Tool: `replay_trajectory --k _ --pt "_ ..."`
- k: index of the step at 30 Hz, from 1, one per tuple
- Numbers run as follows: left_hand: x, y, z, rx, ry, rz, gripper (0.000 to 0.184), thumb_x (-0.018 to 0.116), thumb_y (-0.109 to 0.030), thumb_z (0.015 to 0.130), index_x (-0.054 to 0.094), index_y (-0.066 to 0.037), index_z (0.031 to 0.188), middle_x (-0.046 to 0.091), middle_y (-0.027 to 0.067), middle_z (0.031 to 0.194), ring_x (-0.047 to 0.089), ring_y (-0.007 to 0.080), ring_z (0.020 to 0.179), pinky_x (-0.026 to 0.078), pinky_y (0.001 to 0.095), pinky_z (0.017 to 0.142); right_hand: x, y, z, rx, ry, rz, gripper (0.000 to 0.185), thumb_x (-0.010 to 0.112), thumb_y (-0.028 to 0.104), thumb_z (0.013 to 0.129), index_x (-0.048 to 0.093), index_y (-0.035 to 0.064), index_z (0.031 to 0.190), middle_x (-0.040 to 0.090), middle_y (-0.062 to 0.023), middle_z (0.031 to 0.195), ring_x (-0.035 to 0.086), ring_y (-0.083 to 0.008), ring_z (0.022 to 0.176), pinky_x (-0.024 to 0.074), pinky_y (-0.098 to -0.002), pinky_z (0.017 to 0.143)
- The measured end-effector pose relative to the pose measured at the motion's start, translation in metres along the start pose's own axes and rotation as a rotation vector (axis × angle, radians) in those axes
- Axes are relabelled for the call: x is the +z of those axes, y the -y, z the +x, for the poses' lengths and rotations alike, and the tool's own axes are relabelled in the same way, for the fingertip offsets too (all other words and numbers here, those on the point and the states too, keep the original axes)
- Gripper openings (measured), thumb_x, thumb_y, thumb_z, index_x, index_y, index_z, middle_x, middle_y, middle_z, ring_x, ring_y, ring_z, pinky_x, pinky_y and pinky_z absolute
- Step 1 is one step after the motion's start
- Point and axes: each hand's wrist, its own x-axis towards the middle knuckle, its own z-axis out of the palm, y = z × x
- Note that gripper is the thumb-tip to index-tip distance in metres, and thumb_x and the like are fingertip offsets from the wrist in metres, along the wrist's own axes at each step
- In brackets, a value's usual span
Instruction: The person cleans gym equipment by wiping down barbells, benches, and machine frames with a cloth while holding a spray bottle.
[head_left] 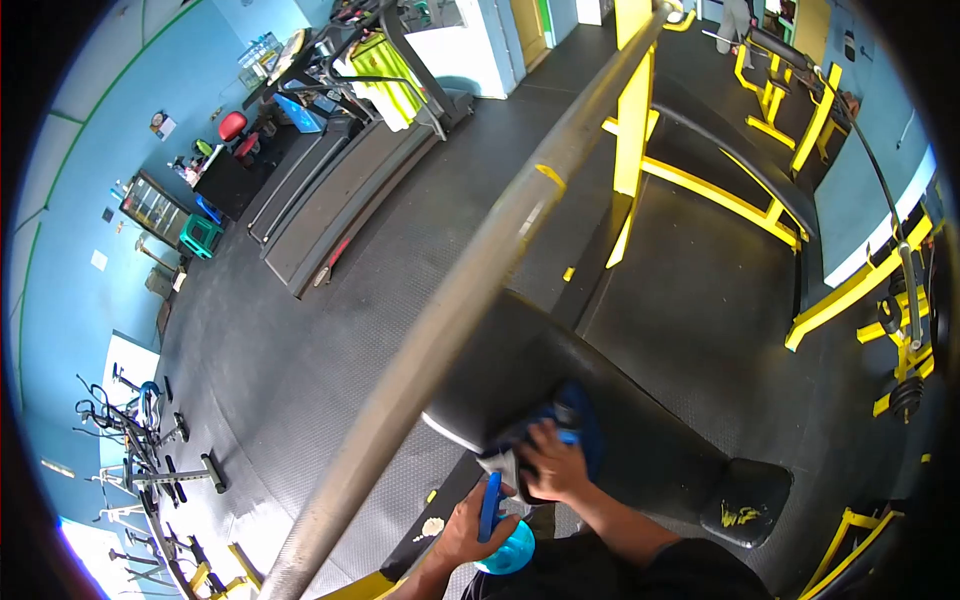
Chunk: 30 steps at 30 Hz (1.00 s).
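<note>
My left hand (475, 525) is closed around a spray bottle (508, 548) with a turquoise body and a blue trigger head. Under my right hand (553, 465) is a dark blue cloth (590, 425), pressed against the black padded weight bench (640, 425). The fingers of that hand lie over the cloth, and its far part is slightly blurred. Yellow foam shows through torn padding at the bench's near end. A long metal barbell bar (440, 320) crosses above the bench's far part, left of both hands.
Yellow rack uprights (632, 110) and another black bench (730, 140) stand ahead to the right. Treadmills (340, 190) are at the upper left, one with a yellow-green garment over it. Exercise bikes (135, 420) line the left wall. A person (735, 25) is far back.
</note>
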Motion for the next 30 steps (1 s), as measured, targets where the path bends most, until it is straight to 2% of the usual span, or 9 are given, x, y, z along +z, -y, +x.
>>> replay_trajectory --k 6,10,14,18,21,23,25,28,30 --pt "-0.017 0.004 -0.011 0.095 -0.127 0.014 0.048 0.074 -0.019 0.078 0.052 0.000 0.116 0.063 0.0155 0.102 0.067 0.0244 0.086 0.055 0.0341 0.076 -0.044 -0.026 0.145 0.802 -0.324 0.011 0.053 0.054 0.035 0.085 0.052 0.0065 0.130 0.026 -0.0170 0.151 0.017 -0.0378 0.142 0.0339 -0.0703 0.094" --pt "-0.024 -0.001 -0.007 -0.001 -0.082 -0.001 0.047 0.072 -0.016 0.079 0.051 0.001 0.116 0.063 0.0172 0.102 0.066 0.0265 0.088 0.054 0.0340 0.074 -0.050 0.068 0.158 0.271 -0.177 -0.188 0.060 0.056 0.046 0.085 0.048 0.0151 0.136 0.030 -0.0160 0.150 0.023 -0.0368 0.140 0.0356 -0.0662 0.095" --pt "-0.028 -0.008 0.004 0.260 -0.117 0.126 0.044 0.072 -0.014 0.079 0.052 0.001 0.115 0.063 0.0161 0.095 0.067 0.0250 0.080 0.052 0.0347 0.072 -0.007 0.045 0.083 -0.081 -0.094 -0.048 0.064 0.063 0.048 0.080 0.048 0.0209 0.136 0.033 -0.0153 0.148 0.034 -0.0384 0.135 0.0387 -0.0611 0.095" --pt "-0.040 -0.007 -0.013 0.171 -0.185 -0.021 0.041 0.071 -0.013 0.079 0.052 0.001 0.113 0.062 0.0135 0.092 0.067 0.0229 0.077 0.052 0.0337 0.071 -0.037 -0.012 0.116 0.422 -0.244 -0.266 0.058 0.059 0.040 0.086 0.042 0.0235 0.139 0.034 -0.0136 0.148 0.037 -0.0354 0.134 0.0352 -0.0583 0.100" --pt "-0.040 0.000 -0.022 0.107 -0.186 0.011 0.043 0.071 -0.013 0.079 0.052 0.000 0.115 0.063 0.0148 0.090 0.067 0.0216 0.075 0.052 0.0335 0.072 0.006 -0.069 0.207 0.640 -0.193 -0.191 0.062 0.057 0.042 0.086 0.044 0.0079 0.136 0.034 -0.0160 0.147 0.032 -0.0395 0.135 0.0359 -0.0558 0.099" --pt "-0.035 0.016 -0.024 0.117 -0.182 0.029 0.044 0.071 -0.013 0.078 0.051 0.000 0.115 0.063 0.0156 0.089 0.067 0.0232 0.075 0.052 0.0341 0.072 -0.004 -0.017 0.224 0.522 0.073 -0.019 0.061 0.053 0.040 0.089 0.044 0.0012 0.135 0.039 -0.0177 0.144 0.031 -0.0412 0.134 0.0323 -0.0486 0.104" --pt "-0.029 0.024 -0.020 0.031 -0.152 -0.023 0.045 0.071 -0.013 0.076 0.051 0.000 0.114 0.063 0.0162 0.089 0.066 0.0290 0.078 0.051 0.0361 0.073 -0.008 0.049 0.197 0.148 -0.043 -0.093 0.056 0.053 0.038 0.088 0.052 -0.0013 0.127 0.047 -0.0197 0.136 0.037 -0.0426 0.129 0.0280 -0.0476 0.109" --pt "-0.027 0.029 -0.018 0.142 -0.202 0.046 0.045 0.071 -0.011 0.076 0.051 0.001 0.114 0.063 0.0159 0.089 0.065 0.0290 0.079 0.050 0.0367 0.072 0.000 0.083 0.128 -0.296 -0.250 -0.135 0.049 0.058 0.037 0.085 0.055 0.0107 0.127 0.039 -0.0133 0.144 0.031 -0.0322 0.137 0.0341 -0.0615 0.096" --pt "-0.031 0.030 -0.024 0.079 -0.209 0.062 0.045 0.070 -0.009 0.075 0.051 0.002 0.115 0.062 0.0158 0.092 0.063 0.0269 0.079 0.050 0.0368 0.072 -0.017 0.065 0.138 -0.387 -0.206 -0.048 0.044 0.066 0.039 0.078 0.062 0.0174 0.116 0.046 -0.0086 0.138 0.040 -0.0300 0.131 0.0434 -0.0566 0.085"
